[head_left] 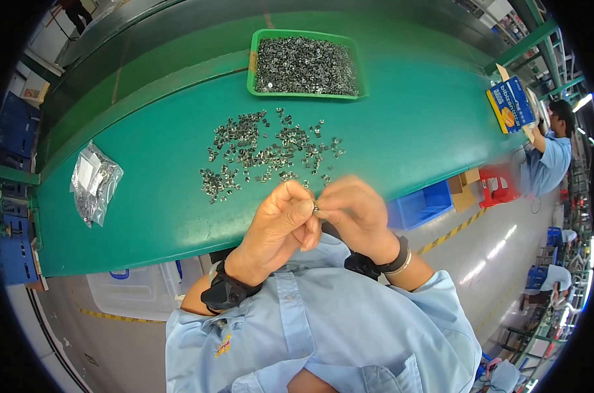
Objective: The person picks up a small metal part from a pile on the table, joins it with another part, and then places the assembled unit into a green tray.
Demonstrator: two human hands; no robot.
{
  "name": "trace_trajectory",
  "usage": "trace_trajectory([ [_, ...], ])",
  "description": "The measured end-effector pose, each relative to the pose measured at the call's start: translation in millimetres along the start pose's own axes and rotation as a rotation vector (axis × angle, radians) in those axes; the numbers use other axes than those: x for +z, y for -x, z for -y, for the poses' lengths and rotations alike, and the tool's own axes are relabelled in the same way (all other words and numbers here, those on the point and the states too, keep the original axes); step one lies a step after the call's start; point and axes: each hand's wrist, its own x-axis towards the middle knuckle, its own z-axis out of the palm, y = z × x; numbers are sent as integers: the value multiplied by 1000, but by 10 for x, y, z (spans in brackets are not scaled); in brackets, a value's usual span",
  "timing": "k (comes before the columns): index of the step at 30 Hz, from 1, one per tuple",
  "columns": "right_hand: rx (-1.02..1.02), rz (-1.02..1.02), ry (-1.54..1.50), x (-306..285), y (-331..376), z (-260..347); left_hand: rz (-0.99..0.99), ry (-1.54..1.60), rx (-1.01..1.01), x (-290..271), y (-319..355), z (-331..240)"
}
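Small metal clip (316, 209) pinched between the fingertips of both hands, held above the near edge of the green desk (153, 196), close to my chest. Going left to right: clear plastic bag (94, 183) of metal parts lies flat on the desk's left side, well apart from the rest. Left hand (280, 219) closed, thumb and fingers gripping the clip; black wrist strap below it. Loose scatter of metal clips (264, 154) spread on the desk just beyond the hands. Green tray (252, 62) heaped with the same clips sits farther back. Right hand (352, 209) closed too, fingertips meeting the left on the clip. Far right, another person in a blue shirt (549, 160) stands beside a blue box (511, 103)
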Motion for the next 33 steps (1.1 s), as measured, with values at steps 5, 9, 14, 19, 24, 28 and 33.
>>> trace_trajectory([
  [5, -16, -12, 34, -2, 11, -10, -64, -176, -40, 29, 24, -98],
  [9, 14, 14, 67, -28, 39, -40, -112, -198, -86, 38, 32, -109],
  [14, 48, 0, 23, -41, 41, -53, -95, -93, -92, 39, 31, -68],
  [19, 98, -28, 21, -50, 60, -45, -63, -125, -68, 29, 19, -42],
  [24, 111, -24, 68, -53, 4, -71, -117, -216, -48, 9, -22, -39],
  [28, 9, -13, 261, -291, -386, -227, -159, -210, 28, -64, -40, -28],
  [33, 250, -64, 352, -600, -1242, -611, -86, -117, 18, -164, -30, -33],
])
